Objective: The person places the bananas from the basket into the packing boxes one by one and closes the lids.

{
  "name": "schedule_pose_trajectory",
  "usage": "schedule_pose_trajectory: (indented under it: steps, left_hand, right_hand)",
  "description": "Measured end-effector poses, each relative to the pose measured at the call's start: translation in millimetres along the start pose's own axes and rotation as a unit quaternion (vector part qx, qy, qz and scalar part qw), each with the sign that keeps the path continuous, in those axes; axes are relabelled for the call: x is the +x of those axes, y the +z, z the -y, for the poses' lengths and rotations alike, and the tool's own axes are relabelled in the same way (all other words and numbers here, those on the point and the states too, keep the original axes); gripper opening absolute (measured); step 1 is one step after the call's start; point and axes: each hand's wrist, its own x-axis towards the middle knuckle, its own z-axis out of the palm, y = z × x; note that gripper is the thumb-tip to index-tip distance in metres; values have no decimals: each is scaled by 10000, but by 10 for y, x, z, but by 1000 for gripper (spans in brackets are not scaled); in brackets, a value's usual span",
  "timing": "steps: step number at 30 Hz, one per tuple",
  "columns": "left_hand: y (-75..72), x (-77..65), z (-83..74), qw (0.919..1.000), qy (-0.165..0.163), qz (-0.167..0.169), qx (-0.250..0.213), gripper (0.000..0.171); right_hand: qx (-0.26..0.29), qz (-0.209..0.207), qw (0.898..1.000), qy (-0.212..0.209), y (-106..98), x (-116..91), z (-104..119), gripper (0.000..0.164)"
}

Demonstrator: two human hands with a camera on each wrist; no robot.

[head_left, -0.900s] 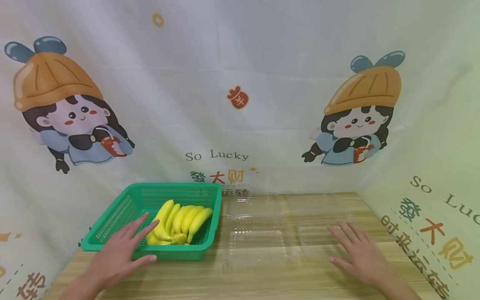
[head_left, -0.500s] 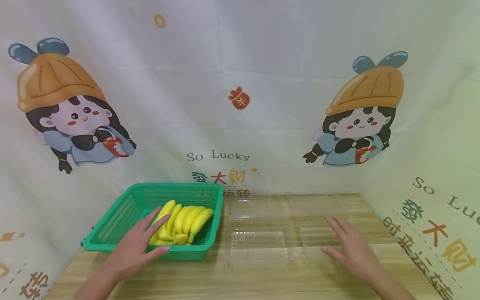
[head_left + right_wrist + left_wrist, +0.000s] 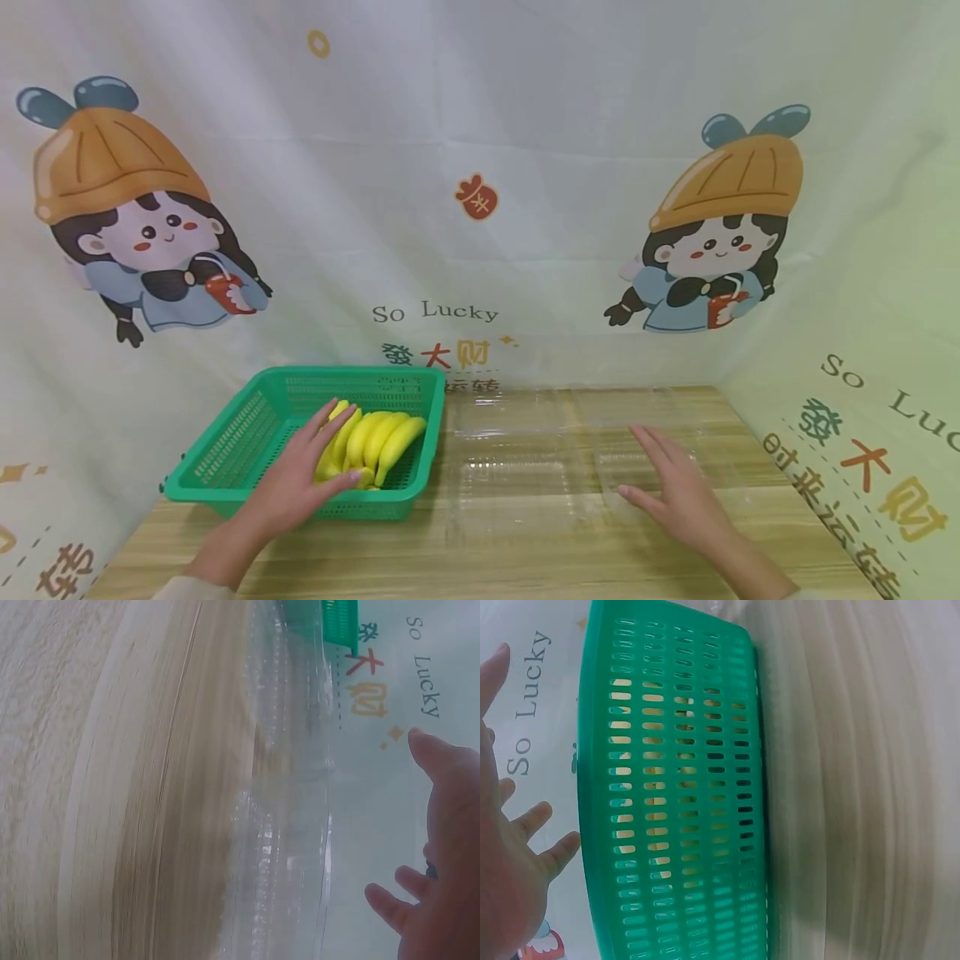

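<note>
My left grip (image 3: 303,471) is wide, thumb held well away from the long fingers, with nothing in it; it hangs over the near side of the green plastic basket (image 3: 375,507), in front of the yellow bananas (image 3: 375,442) as the head view has it – whether my fingertips touch the fruit I cannot tell. The bananas lie inside the basket, toward its right side; they are smooth, plump and curved, fanned close together, their ends gathering into a knobbly clump at the near side. The basket has a plain, rounded rim and sloping walls pierced by rows of short, rounded slots; through these, in the left wrist view, pale yellow patches show.

My right grip (image 3: 675,487) is wide as well, thumb and fingers apart, holding nothing; it is above the nearer right part of the clear plastic containers (image 3: 517,492) – thin, glossy, squarish shells with ribbed sides that catch small glints; their see-through walls make the exact edges hard to read. They lie to the right of the basket on the table (image 3: 480,575), whose wood-look top runs in long, pale-brown streaks; behind it hangs a softly creased, whitish cloth (image 3: 540,108), printed with cartoon figures (image 3: 120,154) and lettering (image 3: 435,312).
</note>
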Motion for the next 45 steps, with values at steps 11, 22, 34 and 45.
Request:
schedule_pose_trajectory:
  steps: [11, 22, 34, 45]
  left_hand:
    - [35, 179, -13, 9962, -353, -18, -799, 80]
    - [100, 344, -8, 9943, -490, 12, -949, 80]
    - [40, 444, 209, 9890, -1093, 364, -927, 82]
    - [5, 402, 346, 9764, -1513, 1243, -908, 93]
  right_hand:
    - [1331, 17, 9906, 330, 157, 71, 85, 83]
    - [2235, 33, 9715, 796, 291, 134, 280, 86]
    - [2446, 14, 9636, 1075, 413, 182, 442, 89]
    - [2539, 254, 9588, 1251, 573, 168, 579, 95]
